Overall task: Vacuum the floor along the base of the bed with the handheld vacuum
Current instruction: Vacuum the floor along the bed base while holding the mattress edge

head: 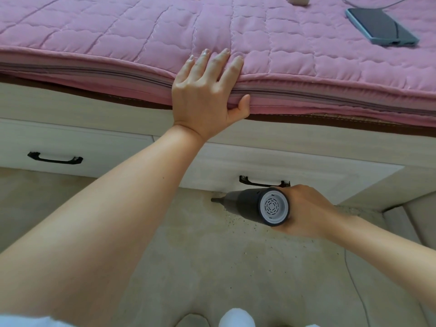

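Our left hand (207,95) lies on the edge of the pink quilted mattress cover (141,36), four straight fingers (221,60) spread slightly apart on top and the thumb hooked under the padded edge at about 4 o'clock from the palm. Our right hand (306,211) is wrapped around the handheld vacuum (257,205); its fingers are hidden behind the dark barrel, so we see only the back of the hand and the knuckles curled round the body. The vacuum's pale, vented rear cap faces the camera and its narrow nozzle (215,199) points toward 9 o'clock, its tip low at the foot of the bed base, where the floor (212,256) meets the drawer front; whether the tip touches the floor we cannot tell. Dark specks of debris (238,220) scatter over the floor just below the barrel. Behind the vacuum, a black drawer handle (263,182) is partly covered by the barrel and hand; a second handle (54,158) sits at 9 o'clock on the neighbouring drawer. A smartphone (381,27) lies on the cover at 1 o'clock, and a pale object at the top edge is cut off. A thin cable (358,291) trails across the floor at 5 o'clock.
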A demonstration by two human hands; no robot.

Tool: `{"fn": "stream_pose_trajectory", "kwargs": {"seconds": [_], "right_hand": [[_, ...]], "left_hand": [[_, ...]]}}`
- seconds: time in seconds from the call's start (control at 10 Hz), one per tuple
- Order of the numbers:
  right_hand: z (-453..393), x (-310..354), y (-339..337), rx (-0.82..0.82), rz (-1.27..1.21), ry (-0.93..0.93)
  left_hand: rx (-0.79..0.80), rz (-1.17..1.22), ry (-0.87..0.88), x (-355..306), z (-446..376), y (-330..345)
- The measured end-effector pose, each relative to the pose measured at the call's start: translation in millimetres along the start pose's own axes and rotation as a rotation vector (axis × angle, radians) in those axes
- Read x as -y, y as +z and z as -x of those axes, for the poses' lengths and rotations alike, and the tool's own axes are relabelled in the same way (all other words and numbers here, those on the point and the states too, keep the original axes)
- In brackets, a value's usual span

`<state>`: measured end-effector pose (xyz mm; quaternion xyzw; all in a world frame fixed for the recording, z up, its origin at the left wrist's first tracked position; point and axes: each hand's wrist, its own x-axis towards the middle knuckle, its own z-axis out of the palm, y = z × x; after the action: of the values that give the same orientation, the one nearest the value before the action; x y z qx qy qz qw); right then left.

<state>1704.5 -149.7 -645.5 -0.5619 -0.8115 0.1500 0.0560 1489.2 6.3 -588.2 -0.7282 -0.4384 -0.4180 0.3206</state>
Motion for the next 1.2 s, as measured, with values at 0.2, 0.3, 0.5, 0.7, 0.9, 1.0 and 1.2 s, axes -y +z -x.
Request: {"fn": "stream_pose_trajectory", "kwargs": {"seconds": [0.2, 0.3, 0.5, 0.7, 0.9, 1.0, 1.2], "right_hand": [[-6, 1, 3, -0.002, 0.011, 0.014], [-12, 4, 4, 0.005, 0.014, 0.015], [-17, 7, 7, -0.002, 0.026, -0.049], [-18, 10, 6, 0.014, 0.032, -0.051], [-7, -5, -7, 0.052, -0.040, 0.071], [1, -12, -11, 0.069, -0.032, 0.113], [13, -21, -16, 0.090, -0.043, 0.182]], "left_hand": [[0.003, 0.002, -0.002, 0, 0, -1], [0.011, 0.006, -0.003, -1, 0, -2], [0.013, 0.002, -0.001, -1, 0, -3], [0.010, -0.001, -0.004, -1, 0, -3], [0.003, -0.004, -0.003, -1, 0, -2], [-0.001, -0.002, -0.006, -1, 0, -2], [-0.006, 0.001, -0.005, -1, 0, -2]]}}
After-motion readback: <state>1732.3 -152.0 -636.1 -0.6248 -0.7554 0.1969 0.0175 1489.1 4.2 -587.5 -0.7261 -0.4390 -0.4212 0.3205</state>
